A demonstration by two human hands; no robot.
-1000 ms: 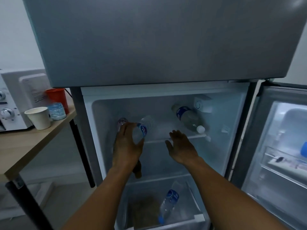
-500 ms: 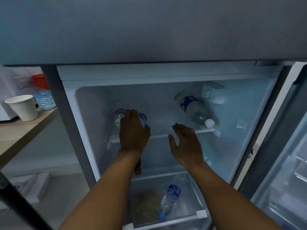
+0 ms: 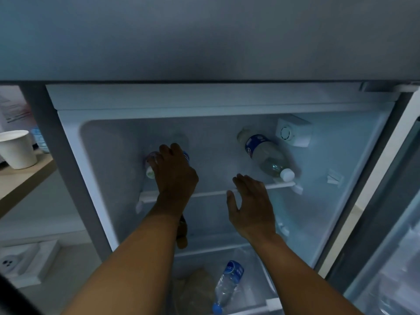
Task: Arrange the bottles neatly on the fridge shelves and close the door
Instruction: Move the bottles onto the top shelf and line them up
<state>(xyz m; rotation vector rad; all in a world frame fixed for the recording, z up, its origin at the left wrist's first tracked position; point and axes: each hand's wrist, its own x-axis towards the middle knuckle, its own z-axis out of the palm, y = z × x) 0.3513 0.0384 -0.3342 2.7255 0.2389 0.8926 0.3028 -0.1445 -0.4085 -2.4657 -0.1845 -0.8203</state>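
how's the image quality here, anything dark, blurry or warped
Head view: dim overall with a blue-grey cast; the fridge interior is the brightest part; the left hand and the bottle under it are soft with motion blur; the right hand and right bottle read sharper; wide-angle lens bows the fridge edges, and the door at far right is smeared.

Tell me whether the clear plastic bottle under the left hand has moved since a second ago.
Yes. The clear plastic bottle went deeper onto the white fridge shelf, toward the back wall; the left hand now covers most of it.
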